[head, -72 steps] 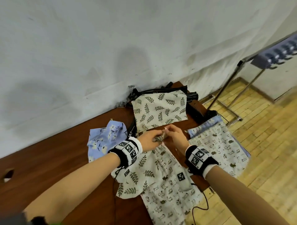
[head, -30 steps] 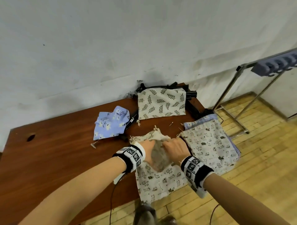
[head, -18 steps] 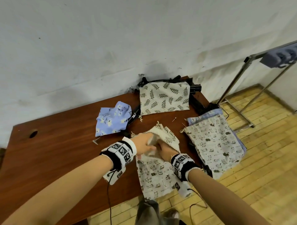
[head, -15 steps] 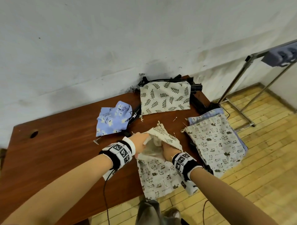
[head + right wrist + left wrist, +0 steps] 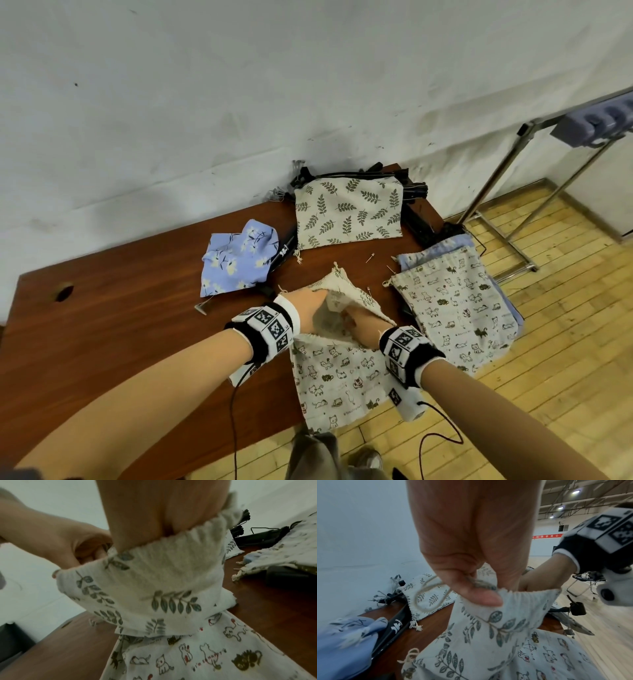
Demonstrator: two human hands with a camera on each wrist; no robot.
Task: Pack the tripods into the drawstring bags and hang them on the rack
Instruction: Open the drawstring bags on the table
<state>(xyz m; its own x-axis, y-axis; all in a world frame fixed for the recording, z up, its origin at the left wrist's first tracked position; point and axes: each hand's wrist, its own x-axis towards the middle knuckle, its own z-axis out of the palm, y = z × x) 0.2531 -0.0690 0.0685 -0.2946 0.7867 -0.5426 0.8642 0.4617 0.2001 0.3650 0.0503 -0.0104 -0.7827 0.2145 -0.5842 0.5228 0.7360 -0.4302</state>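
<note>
A cream leaf-print drawstring bag (image 5: 346,291) is lifted off the brown table (image 5: 120,308) with its mouth held wide. My left hand (image 5: 310,310) pinches the rim and the loop of cord, thumb on the cloth (image 5: 479,597). My right hand (image 5: 363,320) reaches into the mouth, and the gathered rim (image 5: 154,547) wraps it, hiding the fingers. Black folded tripods (image 5: 416,195) lie at the table's far right corner under a second leaf-print bag (image 5: 347,212). The metal rack (image 5: 513,164) stands on the floor to the right.
A cat-print bag (image 5: 335,380) lies under the held bag and hangs over the table's near edge. More cat-print bags (image 5: 452,308) are stacked at the right edge. A blue floral bag (image 5: 236,260) partly covers a black tripod leg (image 5: 284,253). Purple hooks (image 5: 596,126) sit on the rack.
The hands drew the leaf-print bag nearer and pulled its mouth apart. My right hand has slid inside the opening while the left keeps its pinch on the rim.
</note>
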